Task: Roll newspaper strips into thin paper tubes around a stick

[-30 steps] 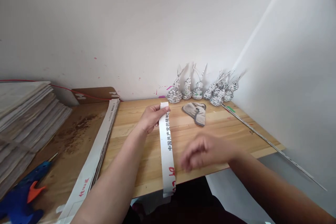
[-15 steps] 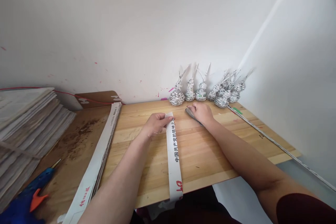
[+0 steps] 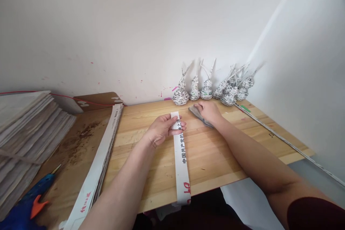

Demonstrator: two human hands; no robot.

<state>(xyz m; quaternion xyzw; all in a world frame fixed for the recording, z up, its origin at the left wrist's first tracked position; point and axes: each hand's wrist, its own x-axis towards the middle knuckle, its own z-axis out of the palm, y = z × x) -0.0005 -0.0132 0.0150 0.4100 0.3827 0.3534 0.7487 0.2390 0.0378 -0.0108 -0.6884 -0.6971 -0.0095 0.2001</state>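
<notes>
My left hand [image 3: 166, 128] pinches the far end of a long white paper strip [image 3: 180, 151] with black printed characters and red handwriting. The strip runs toward me over the wooden board [image 3: 215, 151], and its near end hangs past the front edge. To the right, my right hand [image 3: 208, 111] is closed on a grey-beige cloth [image 3: 195, 112] with a checked edging, which lies against the board. The palm hides part of the cloth.
Several woven paper gourd shapes [image 3: 180, 97] stand along the wall. A long thin paper rod [image 3: 280, 138] crosses the right side, overhanging the board. On the left are a stack of paper strips [image 3: 99, 158], a tied newspaper pile [image 3: 32, 129] and a blue glue gun [image 3: 29, 201].
My right hand has moved forward from above the board and taken hold of the cloth. My left hand keeps the strip, its fingers now spread further under it.
</notes>
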